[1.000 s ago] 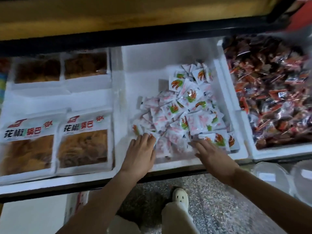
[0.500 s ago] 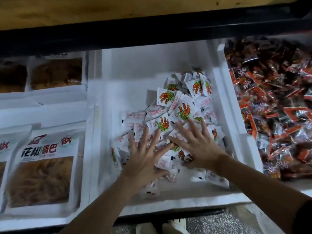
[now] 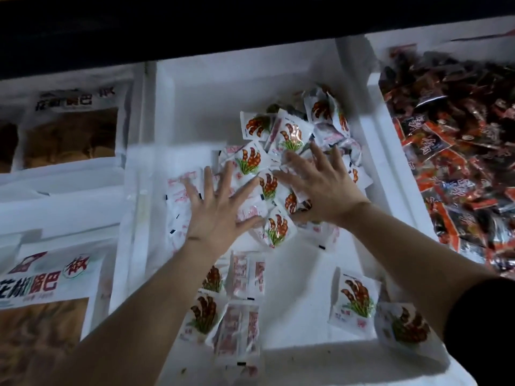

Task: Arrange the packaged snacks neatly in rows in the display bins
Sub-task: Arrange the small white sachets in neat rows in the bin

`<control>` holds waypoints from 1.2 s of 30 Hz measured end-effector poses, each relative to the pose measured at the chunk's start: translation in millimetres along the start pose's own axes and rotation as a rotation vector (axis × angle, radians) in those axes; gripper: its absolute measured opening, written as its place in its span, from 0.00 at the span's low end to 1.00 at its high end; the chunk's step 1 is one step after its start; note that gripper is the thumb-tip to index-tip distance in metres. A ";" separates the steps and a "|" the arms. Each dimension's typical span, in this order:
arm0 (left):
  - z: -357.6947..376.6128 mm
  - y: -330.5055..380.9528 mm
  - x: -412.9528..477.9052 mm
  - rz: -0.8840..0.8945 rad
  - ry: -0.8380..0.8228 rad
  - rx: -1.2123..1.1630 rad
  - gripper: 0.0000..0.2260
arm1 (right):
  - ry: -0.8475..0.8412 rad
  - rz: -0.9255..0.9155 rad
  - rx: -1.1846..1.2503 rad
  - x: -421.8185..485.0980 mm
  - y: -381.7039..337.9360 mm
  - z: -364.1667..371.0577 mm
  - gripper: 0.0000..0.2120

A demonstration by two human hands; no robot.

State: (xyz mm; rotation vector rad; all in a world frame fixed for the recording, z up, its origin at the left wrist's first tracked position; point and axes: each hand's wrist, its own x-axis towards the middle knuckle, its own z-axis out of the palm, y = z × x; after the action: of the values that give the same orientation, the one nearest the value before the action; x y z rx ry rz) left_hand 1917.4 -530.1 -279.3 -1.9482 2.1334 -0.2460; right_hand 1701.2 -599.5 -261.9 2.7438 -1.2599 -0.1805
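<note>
Here, both hands lie palm down inside the middle white foam bin [image 3: 223, 87]. The heap of small white snack packets [image 3: 289, 132], printed in red and green, occupies the bin's far right part and slopes up against its right wall.

The left hand [image 3: 214, 215] rests flat on the heap's left edge, toward the bin's centre. Its fingers [image 3: 207, 179] are straight and widely spread, gripping nothing. Pale packets with pink print lie directly under them, and the thumb tip touches a face-up packet [image 3: 278, 229].

The right hand [image 3: 326, 188] presses on the heap nearer the bin's right wall. Its fingers [image 3: 317, 154] are likewise splayed and extended, curled round nothing. Packets lie beneath the palm and just beyond the fingertips. One printed packet [image 3: 269, 185] sits between the two hands.

Loose packets remain at the bin's near end: a small cluster [image 3: 239, 324] under the left forearm and a single packet [image 3: 354, 302] close to the near right corner, with another [image 3: 404, 327] on the rim there.

To the bin's right, a neighbouring bin holds red-and-dark wrapped snacks [image 3: 459, 151]. To its left lie large windowed bags [image 3: 69, 135].
</note>
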 end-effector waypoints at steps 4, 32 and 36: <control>-11.7 -2.3 3.0 0.002 -0.120 -0.137 0.31 | -0.046 0.043 -0.004 2.9 -5.6 -11.6 0.45; -31.9 8.7 -125.6 -0.264 -0.006 -0.988 0.32 | 0.120 -0.004 0.711 -95.0 -128.5 -26.8 0.21; -54.2 -8.6 -129.1 -0.453 0.125 -1.137 0.20 | -0.092 -0.007 0.781 -110.0 -154.0 -29.9 0.19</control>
State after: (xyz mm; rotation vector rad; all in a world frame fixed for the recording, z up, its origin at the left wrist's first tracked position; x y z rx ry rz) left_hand 1920.4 -404.6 -216.7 -3.0340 2.0247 1.0238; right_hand 1749.6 -414.5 -249.8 3.4005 -1.6118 0.2474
